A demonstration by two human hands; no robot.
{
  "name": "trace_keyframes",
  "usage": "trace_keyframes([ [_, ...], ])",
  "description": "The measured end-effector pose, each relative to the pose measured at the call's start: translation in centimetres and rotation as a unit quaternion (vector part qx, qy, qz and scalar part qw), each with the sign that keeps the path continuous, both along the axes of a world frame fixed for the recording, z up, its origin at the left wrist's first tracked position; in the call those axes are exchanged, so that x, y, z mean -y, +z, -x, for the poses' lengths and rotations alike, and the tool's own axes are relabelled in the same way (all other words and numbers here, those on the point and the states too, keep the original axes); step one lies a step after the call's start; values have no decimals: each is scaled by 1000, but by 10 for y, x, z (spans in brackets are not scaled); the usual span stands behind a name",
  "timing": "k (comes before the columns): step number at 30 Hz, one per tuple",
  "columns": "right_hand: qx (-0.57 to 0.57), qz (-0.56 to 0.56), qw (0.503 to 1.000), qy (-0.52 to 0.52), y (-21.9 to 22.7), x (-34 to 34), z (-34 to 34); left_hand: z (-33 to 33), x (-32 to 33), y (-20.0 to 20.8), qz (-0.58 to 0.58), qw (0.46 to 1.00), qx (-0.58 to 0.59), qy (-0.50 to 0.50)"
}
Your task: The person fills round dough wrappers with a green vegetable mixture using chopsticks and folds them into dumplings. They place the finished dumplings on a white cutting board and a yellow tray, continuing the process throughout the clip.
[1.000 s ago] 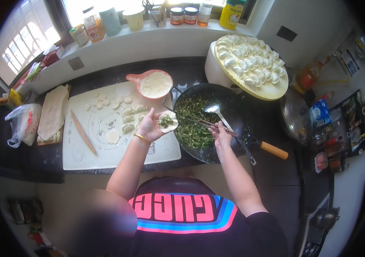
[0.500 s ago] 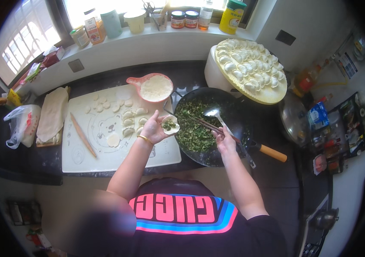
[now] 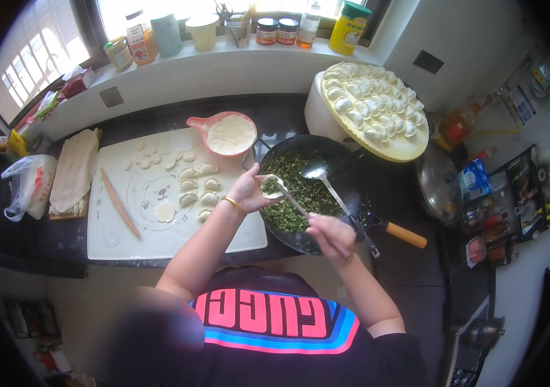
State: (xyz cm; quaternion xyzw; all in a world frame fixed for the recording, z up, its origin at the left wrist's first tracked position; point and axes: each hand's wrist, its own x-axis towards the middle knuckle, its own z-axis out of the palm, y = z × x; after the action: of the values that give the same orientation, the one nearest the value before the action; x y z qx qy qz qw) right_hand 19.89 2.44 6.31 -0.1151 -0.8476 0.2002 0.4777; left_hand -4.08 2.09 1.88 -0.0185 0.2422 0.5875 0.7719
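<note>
My left hand [image 3: 249,189], with a bracelet at its wrist, holds a round dumpling wrapper [image 3: 277,193] with green filling on it, over the near-left part of the wok [image 3: 359,158]. My right hand [image 3: 330,236] is closed around chopsticks [image 3: 297,205], whose tips reach to the filling in the wrapper. Chopped green filling [image 3: 294,161] covers much of the wok's inside. A metal spoon [image 3: 315,173] lies in the wok, its handle over the near right rim. Left of the wok, folded dumplings [image 3: 188,184] sit in rows on a white mat [image 3: 239,235].
On the mat are a rolling pin [image 3: 120,205], a flat wrapper [image 3: 165,212] and several small dough pieces [image 3: 146,158]. A pink bowl of flour [image 3: 231,134] stands behind it. A yellow tray of dumplings [image 3: 410,146] rests at the back right. The wok's wooden handle [image 3: 407,235] points right.
My right hand has moved left and nearer to me, turning the chopsticks so their tips are at the wrapper. My left hand has shifted right with the wrapper, now more tilted.
</note>
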Motion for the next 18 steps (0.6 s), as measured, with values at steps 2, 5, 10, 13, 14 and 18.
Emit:
trace_keyframes([
  [2, 38, -67, 997, 15, -1, 7, 1, -2, -2, 4, 10, 1000, -5, -2],
  [5, 38, -33, 999, 19, 4, 3, -5, 0, -2, -2, 1, 999, -30, -10],
  [10, -207, 419, 883, -40, -1, -21, -20, 0, 4, 3, -26, 996, -78, -26],
  [13, -247, 533, 809, 8, -16, -43, -23, -2, 6, 10, -28, 994, -98, -33],
  [14, -237, 554, 798, 13, -22, -46, -22, -2, 6, 12, -27, 994, -102, -35],
  [18, -219, 591, 776, 11, -37, -52, -19, 2, 8, 8, -52, 993, -92, -53],
])
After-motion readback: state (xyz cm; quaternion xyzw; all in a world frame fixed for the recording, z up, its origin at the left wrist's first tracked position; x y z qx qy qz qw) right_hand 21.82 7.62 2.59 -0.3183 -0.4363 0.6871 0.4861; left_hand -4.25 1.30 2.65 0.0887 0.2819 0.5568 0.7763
